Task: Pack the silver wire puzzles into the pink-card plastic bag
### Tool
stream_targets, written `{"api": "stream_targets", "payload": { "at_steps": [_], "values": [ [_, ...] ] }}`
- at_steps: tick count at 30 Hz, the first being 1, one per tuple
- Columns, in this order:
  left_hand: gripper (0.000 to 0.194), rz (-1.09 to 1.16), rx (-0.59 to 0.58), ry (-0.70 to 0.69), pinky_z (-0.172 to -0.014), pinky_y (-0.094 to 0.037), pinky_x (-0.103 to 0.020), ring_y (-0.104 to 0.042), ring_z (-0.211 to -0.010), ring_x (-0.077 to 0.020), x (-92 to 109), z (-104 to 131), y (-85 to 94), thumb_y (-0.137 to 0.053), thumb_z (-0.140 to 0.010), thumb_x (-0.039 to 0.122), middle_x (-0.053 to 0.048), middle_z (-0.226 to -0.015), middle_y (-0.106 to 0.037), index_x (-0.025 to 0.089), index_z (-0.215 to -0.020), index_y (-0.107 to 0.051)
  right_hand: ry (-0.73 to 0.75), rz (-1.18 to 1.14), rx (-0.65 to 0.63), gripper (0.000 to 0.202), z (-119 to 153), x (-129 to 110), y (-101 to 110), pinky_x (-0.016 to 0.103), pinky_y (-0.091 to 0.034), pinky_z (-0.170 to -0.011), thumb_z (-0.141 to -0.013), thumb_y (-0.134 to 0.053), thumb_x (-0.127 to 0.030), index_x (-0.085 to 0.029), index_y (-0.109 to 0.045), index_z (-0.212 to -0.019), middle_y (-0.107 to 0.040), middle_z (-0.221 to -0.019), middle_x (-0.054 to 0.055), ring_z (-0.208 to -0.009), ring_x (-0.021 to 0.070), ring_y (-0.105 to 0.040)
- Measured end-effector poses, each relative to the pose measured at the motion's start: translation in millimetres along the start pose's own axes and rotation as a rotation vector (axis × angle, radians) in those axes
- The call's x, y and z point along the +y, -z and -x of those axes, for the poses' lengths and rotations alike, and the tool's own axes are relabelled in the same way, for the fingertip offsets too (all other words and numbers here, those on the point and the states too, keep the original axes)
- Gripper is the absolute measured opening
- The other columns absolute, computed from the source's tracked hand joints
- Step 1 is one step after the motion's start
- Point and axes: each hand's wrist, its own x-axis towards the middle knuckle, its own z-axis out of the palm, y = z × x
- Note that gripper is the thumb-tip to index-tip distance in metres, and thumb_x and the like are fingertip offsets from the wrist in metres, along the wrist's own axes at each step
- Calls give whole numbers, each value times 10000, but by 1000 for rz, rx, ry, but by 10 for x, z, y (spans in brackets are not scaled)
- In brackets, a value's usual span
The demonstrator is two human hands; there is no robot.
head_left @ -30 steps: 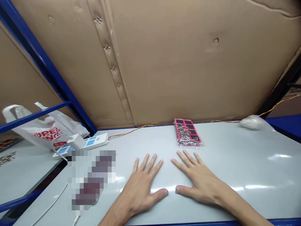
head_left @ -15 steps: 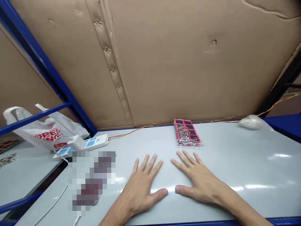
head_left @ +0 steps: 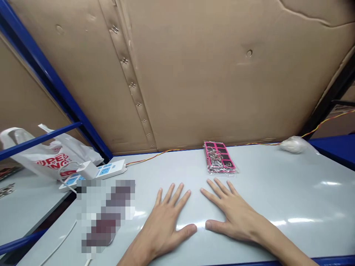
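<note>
Both hands lie palm down on the pale grey tabletop, fingers spread and holding nothing. My left hand rests left of centre, its thumb pointing toward the other hand. Across a small gap, my right hand lies flat with its fingertips just in front of a clear plastic packet. Pink-and-black cards and a tangle of shiny metal wire pieces show through that packet. Neither hand touches it. To the left of my left hand is a pixelated object whose kind I cannot make out.
A white power strip with a plugged-in charger sits at the left, by a white plastic bag. A knotted clear bag lies at the back right. Cardboard walls the back; blue frame bars flank the left.
The whole view has shifted slightly, with things appearing a little lower and further left. Both hands keep their place on the tabletop.
</note>
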Motion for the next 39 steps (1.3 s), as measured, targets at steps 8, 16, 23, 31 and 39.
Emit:
{"api": "stream_targets", "payload": {
  "at_steps": [8, 16, 23, 31, 39],
  "values": [
    [831, -11, -29, 9, -1173, -138, -704, -105, -1519, -400, 5, -2, 11, -447, -909, 712, -16, -1666, -77, 413, -1591, -78, -4, -22, 3, 874, -2, 8, -10, 616, 25, -1206, -861, -486, -784, -404, -175, -1584, -36, -1680, 21, -1530, 362, -9],
    [828, -12, -23, 5, -1175, -131, -701, -115, -1519, -398, 4, 7, 11, -443, -912, 714, -13, -1666, -85, 409, -1589, -76, -13, -32, 0, 877, 4, 21, -21, 618, 11, -1206, -854, -474, -799, -424, -157, -1581, -10, -1677, 16, -1532, 349, -2],
    [815, -5, -17, 0, -1168, -133, -709, -121, -1515, -408, 3, -1, 12, -432, -914, 719, -26, -1664, -104, 402, -1588, -102, -4, -40, -1, 894, -10, 19, -18, 628, 24, -1200, -845, -483, -804, -403, -174, -1583, -35, -1678, 36, -1530, 360, 5],
    [822, -21, -31, 0, -1166, -143, -714, -117, -1517, -399, -7, -3, 6, -395, -911, 742, -17, -1662, -80, 411, -1589, -67, -1, -45, 1, 891, -6, 29, -31, 624, 28, -1198, -846, -486, -801, -402, -180, -1582, -32, -1678, 44, -1530, 360, 2],
    [813, -28, -31, 9, -1174, -146, -704, -115, -1519, -389, 1, -3, 11, -394, -912, 740, -7, -1661, -81, 416, -1587, -76, -8, -58, -4, 888, -7, 14, -3, 615, 31, -1204, -842, -485, -806, -412, -185, -1579, -48, -1677, 33, -1533, 346, 1]
  ]
}}
